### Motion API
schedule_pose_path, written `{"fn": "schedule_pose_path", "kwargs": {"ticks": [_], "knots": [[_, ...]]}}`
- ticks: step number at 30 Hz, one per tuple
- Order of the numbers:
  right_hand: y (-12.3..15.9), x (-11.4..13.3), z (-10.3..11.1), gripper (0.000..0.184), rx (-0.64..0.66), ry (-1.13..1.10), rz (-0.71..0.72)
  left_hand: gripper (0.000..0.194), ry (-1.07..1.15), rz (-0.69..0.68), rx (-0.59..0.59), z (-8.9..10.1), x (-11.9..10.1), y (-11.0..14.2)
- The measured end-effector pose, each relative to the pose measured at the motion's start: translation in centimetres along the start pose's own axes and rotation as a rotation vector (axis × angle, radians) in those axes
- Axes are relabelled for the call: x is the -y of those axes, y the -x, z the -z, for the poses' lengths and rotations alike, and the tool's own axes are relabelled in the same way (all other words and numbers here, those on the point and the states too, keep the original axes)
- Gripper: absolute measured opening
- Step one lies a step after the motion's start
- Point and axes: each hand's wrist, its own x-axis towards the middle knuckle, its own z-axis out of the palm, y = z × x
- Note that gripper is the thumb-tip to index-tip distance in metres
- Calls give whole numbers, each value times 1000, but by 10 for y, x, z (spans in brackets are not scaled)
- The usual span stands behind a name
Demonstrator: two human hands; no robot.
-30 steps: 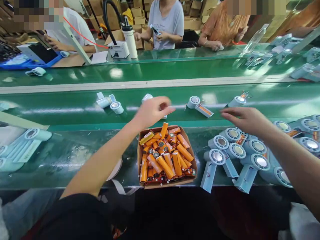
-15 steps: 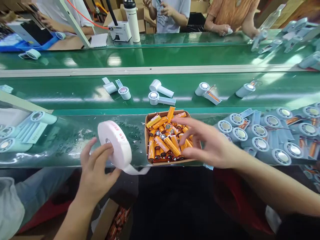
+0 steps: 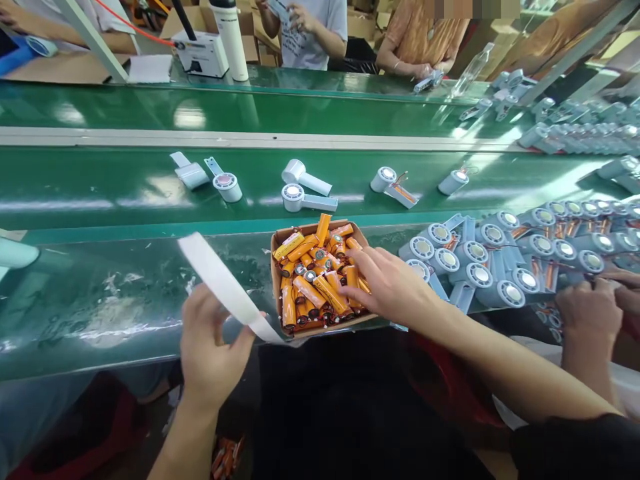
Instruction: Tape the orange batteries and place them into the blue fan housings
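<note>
My left hand (image 3: 213, 350) grips a white roll of tape (image 3: 220, 283) at the near edge of the green bench, the roll turned edge-on with a loose tail hanging down. My right hand (image 3: 387, 283) reaches into a small cardboard box (image 3: 277, 240) full of orange cylindrical batteries (image 3: 320, 290), fingers closing on the batteries at the box's right side; what they hold is not clear. Pale blue handheld fan bodies (image 3: 475, 263) lie heaped just right of the box.
On the green conveyor belt (image 3: 100, 187) behind the box lie several fan parts (image 3: 300, 187). Another person's hands (image 3: 593, 313) work at the fan pile on the right. Across the belt stand people, a white bottle (image 3: 230, 37) and a white device (image 3: 200, 53).
The tape roll in my left hand has turned from face-on to edge-on. My right hand has sunk lower into the battery box. The view has shifted, bringing a neighbour's hands into view at right.
</note>
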Motion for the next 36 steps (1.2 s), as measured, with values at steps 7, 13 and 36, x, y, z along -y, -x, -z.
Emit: {"fn": "schedule_pose_path", "kwargs": {"ticks": [7,13,36], "knots": [[-1,-17,5,31,-77,-584,-191,55,4,-143,47,-9,-28,-10],[2,-9,21,40,-591,-1096,-244,60,-119,-373,51,-2,-43,-24],[41,23,-2,17,-519,-773,-225,43,-350,-581,152,-1,-87,-38]]}}
